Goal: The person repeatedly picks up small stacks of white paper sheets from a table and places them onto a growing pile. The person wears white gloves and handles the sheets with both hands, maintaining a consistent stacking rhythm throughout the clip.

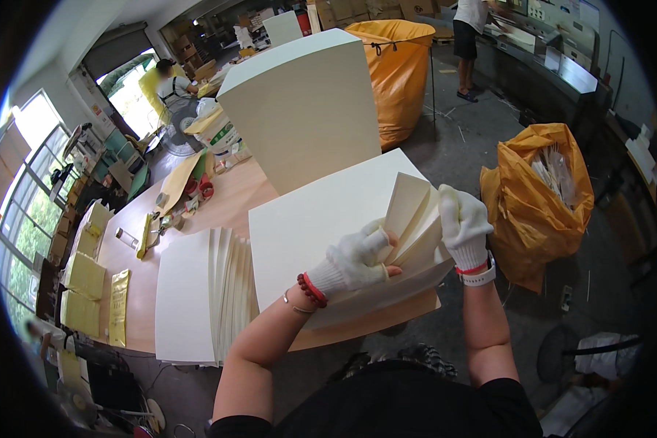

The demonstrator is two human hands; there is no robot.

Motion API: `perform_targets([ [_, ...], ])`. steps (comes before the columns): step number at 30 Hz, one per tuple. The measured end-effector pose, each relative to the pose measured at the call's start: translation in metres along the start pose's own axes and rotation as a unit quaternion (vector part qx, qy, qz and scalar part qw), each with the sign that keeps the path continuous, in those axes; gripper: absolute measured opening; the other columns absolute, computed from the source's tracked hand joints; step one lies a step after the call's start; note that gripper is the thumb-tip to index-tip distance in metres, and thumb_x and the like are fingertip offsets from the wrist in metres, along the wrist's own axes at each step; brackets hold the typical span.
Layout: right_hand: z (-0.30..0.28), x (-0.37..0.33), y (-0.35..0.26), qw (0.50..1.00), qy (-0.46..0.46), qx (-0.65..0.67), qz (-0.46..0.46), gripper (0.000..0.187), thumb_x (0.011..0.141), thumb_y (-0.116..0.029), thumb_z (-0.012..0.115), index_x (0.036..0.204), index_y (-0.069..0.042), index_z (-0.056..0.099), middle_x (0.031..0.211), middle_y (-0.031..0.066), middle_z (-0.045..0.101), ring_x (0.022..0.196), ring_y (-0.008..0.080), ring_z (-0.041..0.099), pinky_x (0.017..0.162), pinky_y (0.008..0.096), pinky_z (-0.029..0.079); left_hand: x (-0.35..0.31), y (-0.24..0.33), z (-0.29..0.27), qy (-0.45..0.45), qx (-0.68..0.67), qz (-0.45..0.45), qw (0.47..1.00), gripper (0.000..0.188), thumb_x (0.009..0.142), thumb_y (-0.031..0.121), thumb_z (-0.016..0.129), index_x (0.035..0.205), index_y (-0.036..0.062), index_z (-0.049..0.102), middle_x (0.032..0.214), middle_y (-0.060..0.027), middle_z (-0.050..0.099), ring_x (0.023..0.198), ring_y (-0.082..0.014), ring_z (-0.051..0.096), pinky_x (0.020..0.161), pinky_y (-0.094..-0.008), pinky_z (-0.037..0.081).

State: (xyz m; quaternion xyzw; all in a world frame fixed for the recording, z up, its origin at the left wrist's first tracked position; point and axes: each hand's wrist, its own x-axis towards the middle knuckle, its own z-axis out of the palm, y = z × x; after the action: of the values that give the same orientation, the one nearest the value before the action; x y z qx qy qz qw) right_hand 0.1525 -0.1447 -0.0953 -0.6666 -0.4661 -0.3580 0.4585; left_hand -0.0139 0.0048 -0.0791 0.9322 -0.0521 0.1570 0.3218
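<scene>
left hand [358,259] – gloved fingers pinch fanned cream paper sheets [415,219] | right hand [462,223] grips their top edge, 1 o'clock of left | sheets on flat cream stack [306,226], wooden desk [226,204] centre | advice – keep corners aligned, thumb separating one sheet at a time

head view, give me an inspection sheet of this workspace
surface: wooden table, mostly covered by paper
job's things: flat sheet stack in front; its corner sheets fanned upward
clutter: fanned pile at left, tall block behind, yellow packets, tape rolls
hands: left hand gloved, thumb among the fanned sheets; right hand gloved, gripping their upper edge
cables: cable on the floor at lower left
surroundings: orange bags of scraps, fan, windows, two people at work farther back
</scene>
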Motion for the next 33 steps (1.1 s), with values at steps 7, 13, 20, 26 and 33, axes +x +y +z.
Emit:
perform_targets([
  [7,-0.008,0.002,0.005,0.995,-0.084,0.057,-0.024,0.013,0.091,-0.011,0.055,0.091,0.0,0.063,0.071,0.0139,0.056,0.063,0.0338,0.057,0.058,0.0406,0.046,-0.001,0.001,0.006,0.086,0.108,0.092,0.986,0.043,0.084,0.016,0.07,0.125,0.0124,0.058,0.094,-0.0111,0.06,0.084,-0.0275,0.062,0.074,-0.0344,0.049],
  [13,0.001,-0.003,0.007,0.996,-0.029,-0.041,-0.072,0.015,0.089,-0.01,0.056,0.099,0.0,0.063,0.073,0.0129,0.056,0.065,0.0321,0.057,0.058,0.0408,0.047,0.002,0.004,0.001,-0.018,0.02,-0.004,1.0,0.036,0.082,0.017,0.072,0.115,0.0117,0.059,0.103,-0.0135,0.061,0.088,-0.0301,0.063,0.077,-0.0348,0.05],
  [20,-0.002,-0.007,0.01,0.997,-0.046,-0.029,-0.058,0.02,0.085,-0.009,0.058,0.104,0.0,0.062,0.074,0.012,0.054,0.066,0.031,0.057,0.058,0.0402,0.047,0.002,-0.003,0.006,0.033,0.011,0.039,0.999,0.044,0.076,0.02,0.08,0.113,0.0129,0.058,0.114,-0.0129,0.059,0.098,-0.0332,0.061,0.084,-0.0365,0.049],
  [26,-0.004,-0.007,0.01,0.994,-0.02,0.0,-0.103,0.025,0.085,-0.004,0.06,0.109,-0.001,0.063,0.078,0.0107,0.054,0.067,0.0301,0.057,0.06,0.0407,0.047,0.002,-0.001,0.005,0.029,0.056,0.067,0.996,0.045,0.08,0.011,0.068,0.124,0.0129,0.057,0.122,-0.0145,0.055,0.1,-0.0331,0.061,0.087,-0.035,0.049],
  [33,-0.001,-0.009,0.009,0.996,-0.012,-0.049,-0.076,0.017,0.085,-0.005,0.06,0.101,0.0,0.063,0.081,0.012,0.056,0.07,0.0293,0.059,0.06,0.0394,0.048,0.003,0.003,0.004,-0.008,0.004,0.011,1.0,0.041,0.076,0.011,0.074,0.114,0.0103,0.059,0.115,-0.0142,0.058,0.098,-0.0311,0.062,0.084,-0.0348,0.05],
])
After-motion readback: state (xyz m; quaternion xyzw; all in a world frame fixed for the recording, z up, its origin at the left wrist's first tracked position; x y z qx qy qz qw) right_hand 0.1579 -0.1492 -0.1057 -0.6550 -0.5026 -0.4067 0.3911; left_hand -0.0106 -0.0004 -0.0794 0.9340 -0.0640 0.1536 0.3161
